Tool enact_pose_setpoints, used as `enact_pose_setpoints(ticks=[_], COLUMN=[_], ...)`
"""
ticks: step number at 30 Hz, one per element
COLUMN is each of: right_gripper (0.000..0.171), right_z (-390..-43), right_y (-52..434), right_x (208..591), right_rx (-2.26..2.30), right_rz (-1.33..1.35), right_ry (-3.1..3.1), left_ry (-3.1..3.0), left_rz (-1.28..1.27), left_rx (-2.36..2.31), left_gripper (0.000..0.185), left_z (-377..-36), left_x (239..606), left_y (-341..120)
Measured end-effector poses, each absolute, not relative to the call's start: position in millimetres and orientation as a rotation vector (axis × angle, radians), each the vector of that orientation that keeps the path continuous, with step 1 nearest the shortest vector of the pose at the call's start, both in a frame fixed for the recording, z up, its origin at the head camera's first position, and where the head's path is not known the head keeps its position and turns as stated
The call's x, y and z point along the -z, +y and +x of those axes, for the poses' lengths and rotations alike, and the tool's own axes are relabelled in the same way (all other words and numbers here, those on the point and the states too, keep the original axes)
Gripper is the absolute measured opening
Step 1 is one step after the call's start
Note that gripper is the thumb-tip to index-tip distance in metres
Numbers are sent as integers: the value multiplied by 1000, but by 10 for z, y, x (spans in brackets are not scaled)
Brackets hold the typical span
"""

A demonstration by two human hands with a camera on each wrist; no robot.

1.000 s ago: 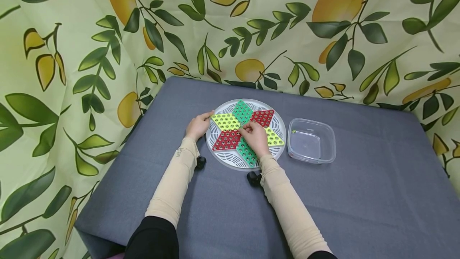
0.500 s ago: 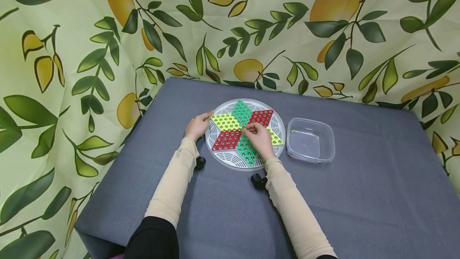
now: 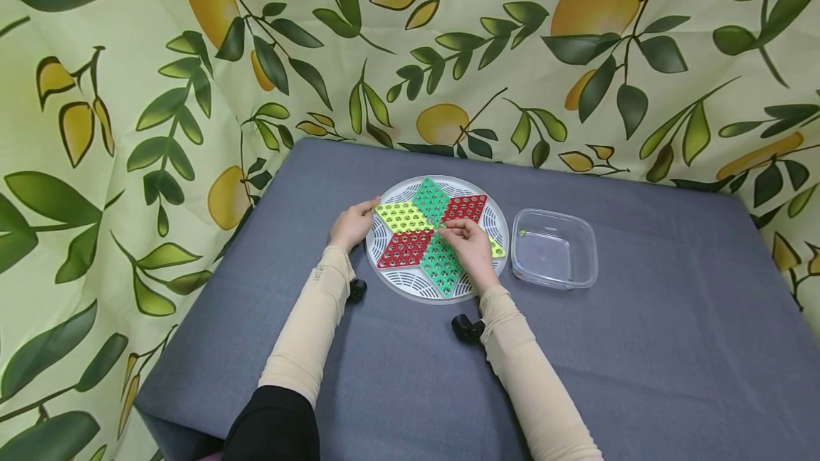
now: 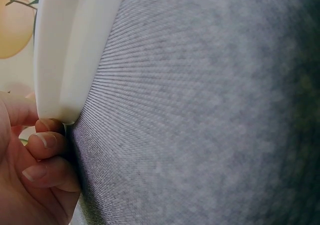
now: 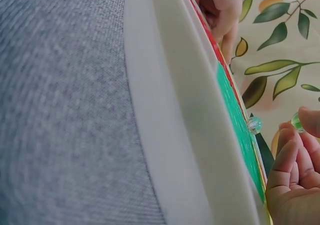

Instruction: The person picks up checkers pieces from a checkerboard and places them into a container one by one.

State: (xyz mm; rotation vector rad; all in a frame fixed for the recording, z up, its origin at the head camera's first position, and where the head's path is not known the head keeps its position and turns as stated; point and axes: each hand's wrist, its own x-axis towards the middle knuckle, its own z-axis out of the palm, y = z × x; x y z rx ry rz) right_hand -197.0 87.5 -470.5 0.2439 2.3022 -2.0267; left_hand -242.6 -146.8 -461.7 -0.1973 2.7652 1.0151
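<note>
A round white Chinese checkers board (image 3: 416, 279) with a red, yellow and green star lies on the table. My left hand (image 3: 351, 226) grips its left rim; in the left wrist view, curled fingers (image 4: 47, 155) sit at the rim's edge. Over the middle of the star, my right hand (image 3: 472, 247) pinches a small green glass marble (image 5: 297, 122) between thumb and fingertips, apart from the board in the right wrist view. Another clear, greenish marble (image 5: 254, 125) sits on the board's surface. The right hand covers part of the right yellow point.
A clear plastic container (image 3: 554, 250) stands to the right of the board, with a small yellow-green thing (image 3: 522, 232) at its left inside. Grey cloth (image 3: 666, 319) covers the table. A leaf-patterned curtain (image 3: 410, 55) hangs behind and to the left.
My right hand has shifted a little to the right from the board's centre, uncovering more of the star's middle. My left hand stays at the rim.
</note>
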Motion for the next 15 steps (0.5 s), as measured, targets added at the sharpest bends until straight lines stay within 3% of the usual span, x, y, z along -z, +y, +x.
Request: enact_pose_setpoints(ticks=[15], right_gripper=[30], right_z=[-1883], right_y=[981], right_x=[4636], right_rx=[2083], right_rz=[229], right_ry=[2234], left_ry=[2760], left_rz=[-210], left_rx=[-1017], left_gripper=[41], left_z=[-2426], left_x=[4604], left_y=[-1456])
